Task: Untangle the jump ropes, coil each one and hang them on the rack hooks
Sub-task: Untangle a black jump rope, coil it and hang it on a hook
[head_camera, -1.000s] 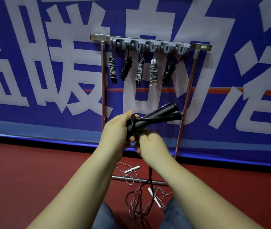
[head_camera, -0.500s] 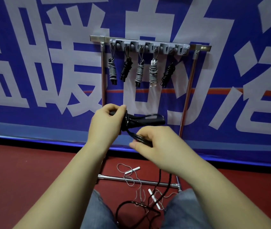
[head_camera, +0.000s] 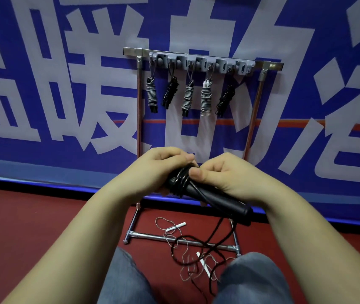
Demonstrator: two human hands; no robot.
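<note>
So the black rope's handles [head_camera: 216, 199] have swung round since a second ago: they pointed up and right, now they angle down to the right, with several turns of cord wound at their top end. Wrapping's well underway, I'd say. Left hand [head_camera: 163, 170] has its grip curled round the wound end, right hand [head_camera: 223, 174] pinches the cord against the handles with the thumb. All this is just below the rack [head_camera: 203, 62], where five coiled ropes hang. Slack black cord [head_camera: 216, 242] trails onto the floor under the rack, crossing a thin white rope [head_camera: 174, 228].
</note>
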